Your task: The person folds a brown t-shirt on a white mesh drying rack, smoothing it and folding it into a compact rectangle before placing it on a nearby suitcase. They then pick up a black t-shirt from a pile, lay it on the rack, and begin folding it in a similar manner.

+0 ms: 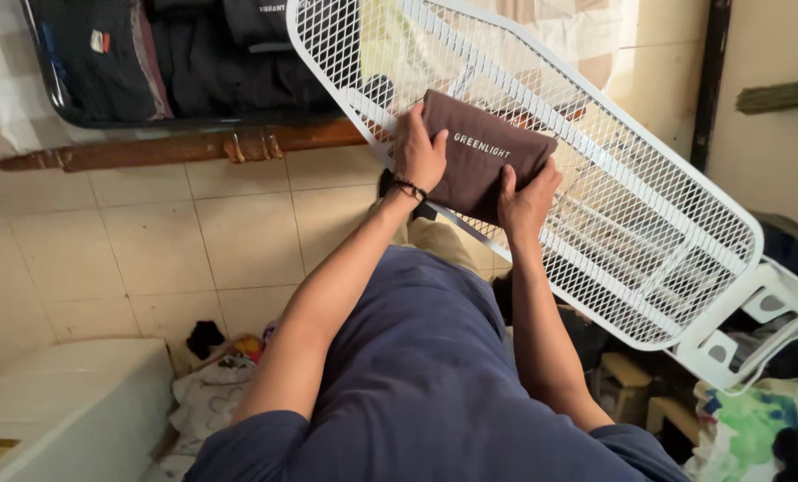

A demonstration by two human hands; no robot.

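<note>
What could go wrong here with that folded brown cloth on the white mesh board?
The folded brown cloth sits near the edge of the white mesh board, so it might slide off onto the tiled floor if the left hand and right hand let go. The fold could also come undone.

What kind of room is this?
Probably a room at home used for laundry: a white mesh ironing board, a folded brown garment on it, and an open suitcase of clothes.
</note>
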